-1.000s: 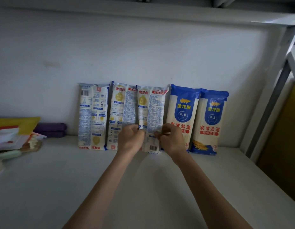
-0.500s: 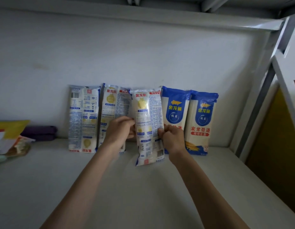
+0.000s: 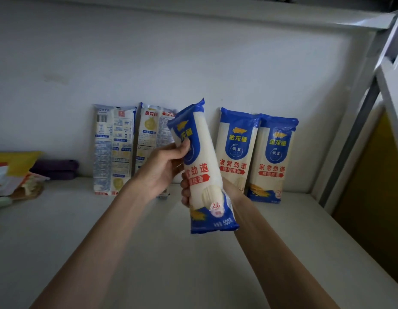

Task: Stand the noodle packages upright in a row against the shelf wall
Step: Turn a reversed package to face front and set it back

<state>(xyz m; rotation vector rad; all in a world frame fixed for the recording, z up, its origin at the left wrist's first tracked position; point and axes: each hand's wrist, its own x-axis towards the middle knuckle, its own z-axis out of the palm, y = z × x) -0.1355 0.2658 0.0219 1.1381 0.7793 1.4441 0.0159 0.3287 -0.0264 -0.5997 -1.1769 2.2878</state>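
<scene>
Both hands hold one blue and white noodle package (image 3: 204,152) in the air above the shelf, tilted with its top leaning left and its printed front towards me. My left hand (image 3: 162,169) grips its upper part. My right hand (image 3: 187,190) holds it from behind lower down and is mostly hidden. Against the white shelf wall (image 3: 193,63) stand other packages: two with their backs showing, one at the left (image 3: 113,150) and one beside it (image 3: 151,139), and two with blue fronts at the right, the nearer one (image 3: 237,150) and the far right one (image 3: 272,157). A gap lies between the pairs.
The white shelf board (image 3: 193,264) stretches towards me. At the left lie a purple folded item (image 3: 55,169) and a yellow and white bag (image 3: 13,172). A grey metal post (image 3: 354,139) and a yellow panel (image 3: 372,197) bound the right side.
The middle package has been lifted off the shelf out of the row and turned round, so its blue front now faces me. Both hands rose with it.
</scene>
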